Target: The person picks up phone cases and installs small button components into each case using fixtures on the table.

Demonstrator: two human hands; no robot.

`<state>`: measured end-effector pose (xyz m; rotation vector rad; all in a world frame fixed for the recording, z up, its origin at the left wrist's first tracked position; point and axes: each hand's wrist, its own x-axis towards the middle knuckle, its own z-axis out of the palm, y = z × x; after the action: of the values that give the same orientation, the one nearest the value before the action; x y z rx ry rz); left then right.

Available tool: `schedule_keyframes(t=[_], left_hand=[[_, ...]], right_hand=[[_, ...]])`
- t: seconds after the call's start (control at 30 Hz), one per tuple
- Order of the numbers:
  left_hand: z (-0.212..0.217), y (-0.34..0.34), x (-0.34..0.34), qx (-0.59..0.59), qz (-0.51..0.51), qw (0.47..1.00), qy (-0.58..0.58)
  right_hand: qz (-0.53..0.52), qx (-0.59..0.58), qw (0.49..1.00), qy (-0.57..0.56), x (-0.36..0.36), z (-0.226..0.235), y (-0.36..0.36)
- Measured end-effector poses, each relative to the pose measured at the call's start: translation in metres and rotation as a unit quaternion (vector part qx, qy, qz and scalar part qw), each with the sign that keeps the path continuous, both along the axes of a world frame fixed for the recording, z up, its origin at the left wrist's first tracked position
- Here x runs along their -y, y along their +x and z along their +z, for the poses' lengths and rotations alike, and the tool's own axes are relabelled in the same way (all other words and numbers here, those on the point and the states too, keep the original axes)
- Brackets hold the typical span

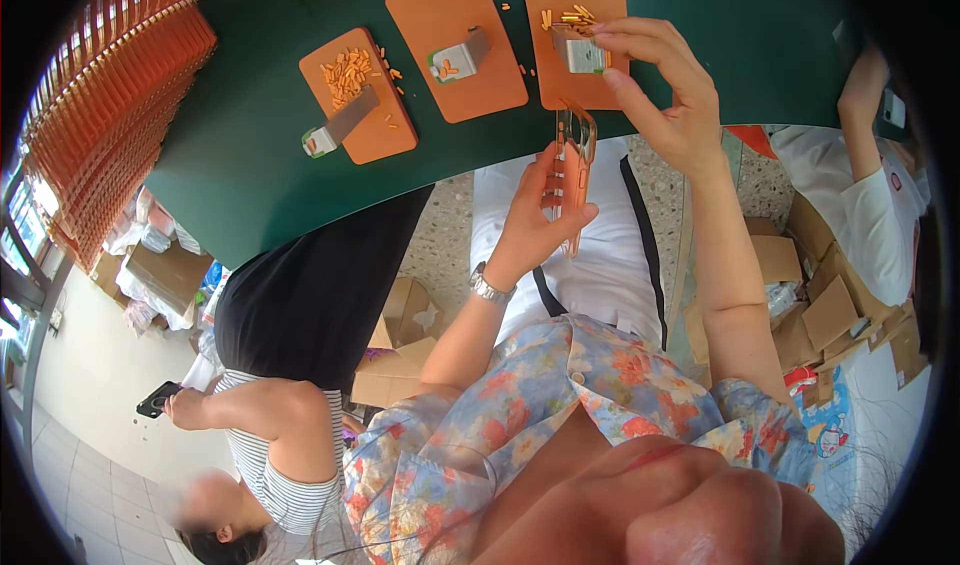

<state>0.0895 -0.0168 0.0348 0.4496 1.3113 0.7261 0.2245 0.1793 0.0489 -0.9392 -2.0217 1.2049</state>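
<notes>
Left hand [535, 215] — fingers clamped on a clear orange-tinted phone case [575, 160], held upright over the edge of the green table [250, 165]. Right hand [660, 90] — fingertips pinched on a small metal scraper block [580, 53], resting on an orange cutting board [575, 75]. Small orange pieces [570, 15] lie just beyond the fingers.

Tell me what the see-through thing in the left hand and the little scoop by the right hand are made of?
The case held in the left hand looks like clear, orange-tinted plastic: you can see through it and its edges shine. The scoop at the right hand looks like dull grey metal, probably thin sheet bent into shape.
</notes>
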Motion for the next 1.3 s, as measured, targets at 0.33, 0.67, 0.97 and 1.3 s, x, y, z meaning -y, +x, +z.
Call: schedule_keyframes(t=[0.33, 0.67, 0.97, 1.3], left_hand=[[0.003, 0.009, -0.023, 0.021, -0.017, 0.999, 0.021], [-0.008, 0.015, -0.095, 0.144, 0.102, 0.983, 0.057], [-0.001, 0.017, -0.093, 0.092, 0.101, 0.987, 0.089], [-0.008, 0.003, -0.093, 0.149, 0.102, 0.983, 0.014]], right_hand=[[-0.014, -0.052, 0.998, -0.04, 0.001, -0.009, 0.012], [-0.073, -0.132, 0.952, -0.268, -0.02, -0.026, -0.02], [-0.08, -0.189, 0.924, -0.322, -0.026, -0.035, -0.026], [-0.075, -0.131, 0.935, -0.321, -0.034, -0.021, -0.03]])
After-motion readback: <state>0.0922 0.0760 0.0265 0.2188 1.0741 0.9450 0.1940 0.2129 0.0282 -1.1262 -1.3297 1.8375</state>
